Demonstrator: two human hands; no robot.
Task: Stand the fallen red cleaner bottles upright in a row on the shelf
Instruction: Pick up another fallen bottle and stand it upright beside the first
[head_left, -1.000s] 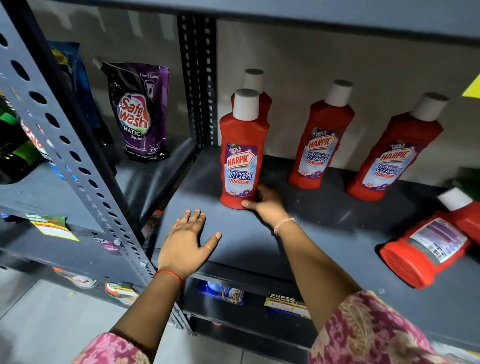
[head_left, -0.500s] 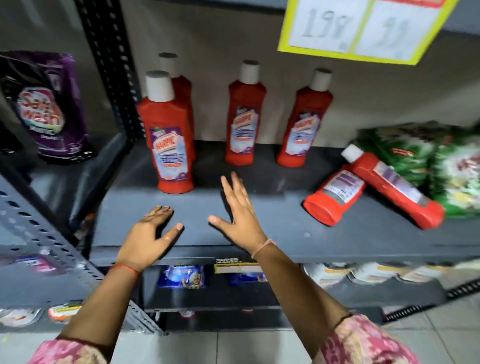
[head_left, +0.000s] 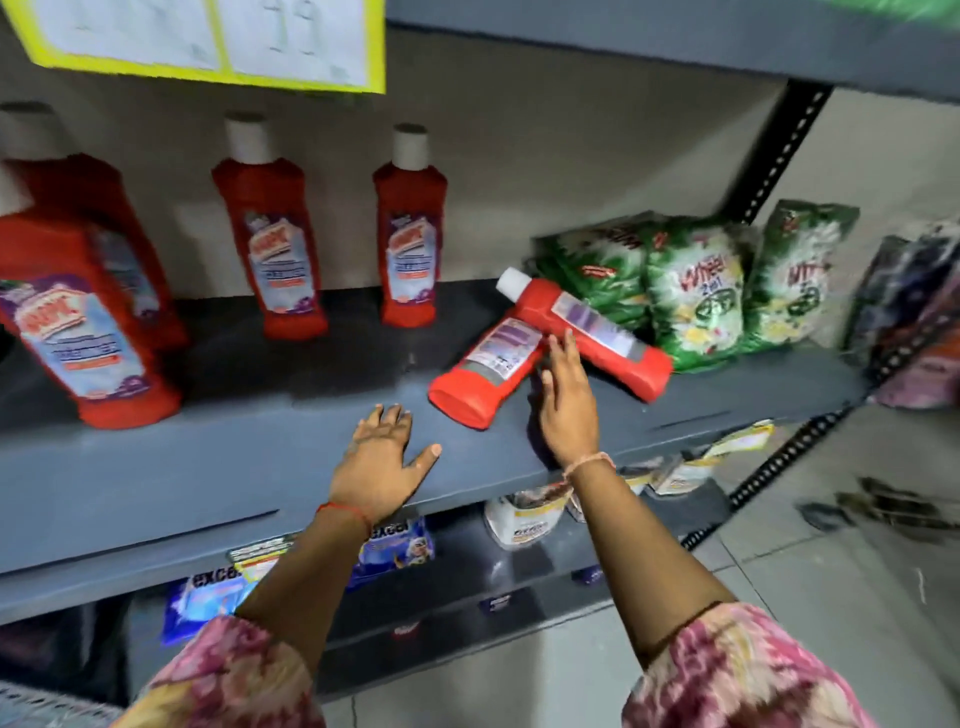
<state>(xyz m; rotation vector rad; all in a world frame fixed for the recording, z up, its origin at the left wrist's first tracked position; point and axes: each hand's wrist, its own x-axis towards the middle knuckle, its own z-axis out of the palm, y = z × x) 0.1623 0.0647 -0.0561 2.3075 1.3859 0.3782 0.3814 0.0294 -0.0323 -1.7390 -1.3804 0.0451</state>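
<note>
**Red bottles: two down, four up**

Red plastic fills the grey shelf (head_left: 208, 467). Four cleaner bottles stand upright: a near left bottle (head_left: 88, 332) at about 9 o'clock from the hands with another bottle (head_left: 104, 208) directly behind it, and two more, the middle bottle (head_left: 275, 244) and the right upright bottle (head_left: 410, 244), towards 11 and 12 o'clock by the back wall. Two lie fallen at 1 o'clock, touching in a V: the nearer fallen bottle (head_left: 485, 374), base pointing at the shelf's front edge, and the farther fallen bottle (head_left: 587, 332), white cap up-left, its body close against the green detergent packs (head_left: 691, 291).

The right hand (head_left: 569, 410) reaches into the notch between the two, its grip open and holding nothing, fingertips (head_left: 563, 348) at or just touching the labels; motion blur hides which. That approach probably suits taking either bottle by its waist. The left hand (head_left: 376, 467) lies flat on the shelf front, fingers spread and empty, likely for support while leaning.

Both fallen bottles remain to be stood. Bare shelf at 12 o'clock, right of the upright ones, looks like where the row can continue.
</note>
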